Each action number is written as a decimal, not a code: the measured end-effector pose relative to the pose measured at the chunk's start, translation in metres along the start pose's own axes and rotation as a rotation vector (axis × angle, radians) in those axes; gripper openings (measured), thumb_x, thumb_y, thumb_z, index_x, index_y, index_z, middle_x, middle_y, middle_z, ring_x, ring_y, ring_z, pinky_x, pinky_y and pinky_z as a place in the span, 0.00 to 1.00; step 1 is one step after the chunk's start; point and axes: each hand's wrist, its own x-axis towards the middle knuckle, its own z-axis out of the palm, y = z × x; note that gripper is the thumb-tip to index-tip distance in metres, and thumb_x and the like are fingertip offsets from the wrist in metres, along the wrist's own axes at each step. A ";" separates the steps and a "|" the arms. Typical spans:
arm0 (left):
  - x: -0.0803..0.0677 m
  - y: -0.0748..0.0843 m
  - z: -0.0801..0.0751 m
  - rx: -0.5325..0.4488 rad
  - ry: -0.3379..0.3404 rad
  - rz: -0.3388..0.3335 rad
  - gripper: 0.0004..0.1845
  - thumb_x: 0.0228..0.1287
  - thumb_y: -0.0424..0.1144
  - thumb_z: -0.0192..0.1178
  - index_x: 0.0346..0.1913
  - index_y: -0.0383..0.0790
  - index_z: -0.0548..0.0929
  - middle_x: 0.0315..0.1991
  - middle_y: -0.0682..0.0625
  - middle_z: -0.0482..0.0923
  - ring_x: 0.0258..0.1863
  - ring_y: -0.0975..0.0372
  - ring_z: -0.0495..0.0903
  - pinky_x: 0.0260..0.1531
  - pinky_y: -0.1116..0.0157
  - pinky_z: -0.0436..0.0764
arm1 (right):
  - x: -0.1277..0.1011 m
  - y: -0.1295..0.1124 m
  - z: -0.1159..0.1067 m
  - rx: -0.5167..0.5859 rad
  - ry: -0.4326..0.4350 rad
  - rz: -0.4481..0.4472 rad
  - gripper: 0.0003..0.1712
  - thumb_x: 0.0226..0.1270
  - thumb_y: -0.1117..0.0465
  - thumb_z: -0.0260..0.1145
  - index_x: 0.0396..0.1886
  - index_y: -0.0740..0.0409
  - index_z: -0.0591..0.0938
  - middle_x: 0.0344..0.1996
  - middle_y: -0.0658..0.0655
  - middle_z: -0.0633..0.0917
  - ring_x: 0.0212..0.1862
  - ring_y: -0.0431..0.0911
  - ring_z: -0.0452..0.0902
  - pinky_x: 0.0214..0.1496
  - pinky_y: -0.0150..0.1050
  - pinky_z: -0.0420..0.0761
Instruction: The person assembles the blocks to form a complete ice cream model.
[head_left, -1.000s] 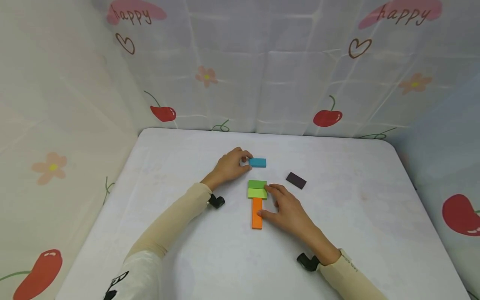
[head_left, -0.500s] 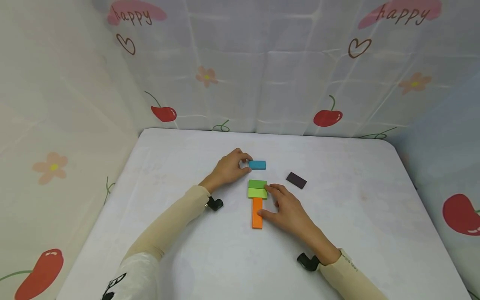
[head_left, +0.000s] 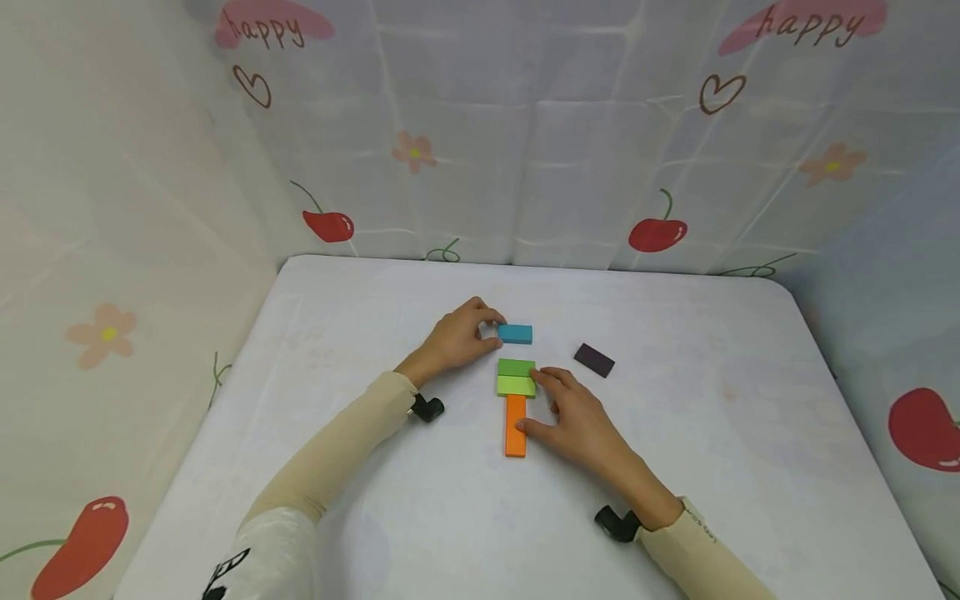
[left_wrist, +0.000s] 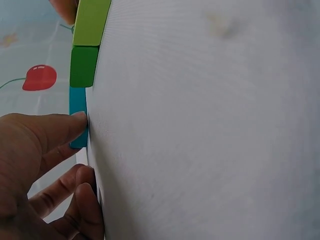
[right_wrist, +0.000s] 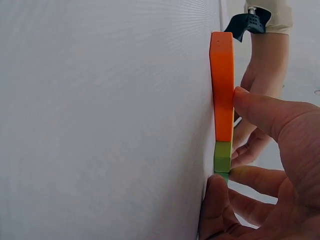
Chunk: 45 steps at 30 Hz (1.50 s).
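Note:
My left hand (head_left: 455,336) pinches the left end of a blue block (head_left: 516,334), which lies crosswise on the table beyond the others. The thumb and forefinger are at that end in the left wrist view. Nearer to me, a dark green block (head_left: 515,367) and a light green block (head_left: 514,386) lie edge to edge. An orange block (head_left: 515,437) runs lengthwise from the light green one towards me. My right hand (head_left: 577,421) rests beside them, its thumb on the orange block and its forefinger at the right ends of the green blocks.
A dark brown block (head_left: 594,360) lies askew to the right of the green blocks. The white table (head_left: 720,400) is bounded by printed curtains (head_left: 525,167) at the back and both sides. Black wrist cameras (head_left: 617,523) sit below my hands.
The blue block has slid towards me with my left hand, narrowing its gap to the dark green block. My right hand and the other blocks have stayed put.

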 end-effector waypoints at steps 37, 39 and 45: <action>-0.011 -0.007 -0.010 -0.073 -0.099 0.067 0.18 0.77 0.38 0.64 0.65 0.55 0.87 0.65 0.50 0.76 0.47 0.60 0.80 0.50 0.62 0.81 | 0.001 -0.003 -0.001 0.008 -0.006 0.003 0.48 0.63 0.41 0.81 0.78 0.54 0.75 0.76 0.58 0.76 0.43 0.43 0.77 0.44 0.38 0.76; -0.011 -0.008 -0.010 -0.098 -0.095 0.062 0.19 0.78 0.35 0.59 0.64 0.55 0.87 0.64 0.50 0.76 0.48 0.59 0.78 0.52 0.60 0.80 | 0.001 -0.003 -0.001 0.010 -0.005 0.001 0.48 0.63 0.41 0.81 0.78 0.55 0.75 0.76 0.58 0.76 0.43 0.44 0.77 0.44 0.37 0.76; -0.008 -0.006 -0.007 -0.097 -0.079 0.066 0.14 0.84 0.45 0.57 0.62 0.55 0.89 0.63 0.51 0.77 0.47 0.59 0.78 0.52 0.60 0.80 | 0.000 -0.002 0.000 0.010 0.001 -0.002 0.48 0.63 0.41 0.81 0.78 0.55 0.76 0.75 0.58 0.76 0.43 0.43 0.77 0.44 0.37 0.76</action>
